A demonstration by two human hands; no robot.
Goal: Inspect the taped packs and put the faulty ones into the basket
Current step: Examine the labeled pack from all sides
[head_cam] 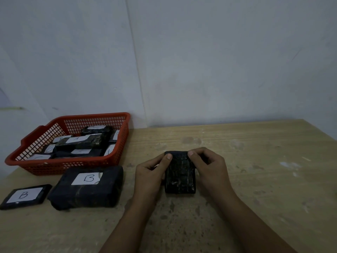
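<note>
- A small black pack wrapped in glossy tape sits at the middle of the pale, scuffed wooden table, held between both hands; whether its underside touches the wood cannot be told.
- The left hand grips the pack's left edge, fingers curled round the side and the thumb pressed on the top near the far left corner.
- The right hand grips the right edge the same way, thumb tip on the far right corner, fingers bent close together.
- No label shows on the face of this pack turned to the camera.
- To the left lies a large black taped pack with a white label marked "B", flat on the table.
- Just beside it, further left, lies a thin flat black pack with a white "B" label.
- Behind those two stands a red plastic mesh basket, holding several black taped packs with white labels, piled over one another.
- A pale grey-blue wall rises behind the table.
</note>
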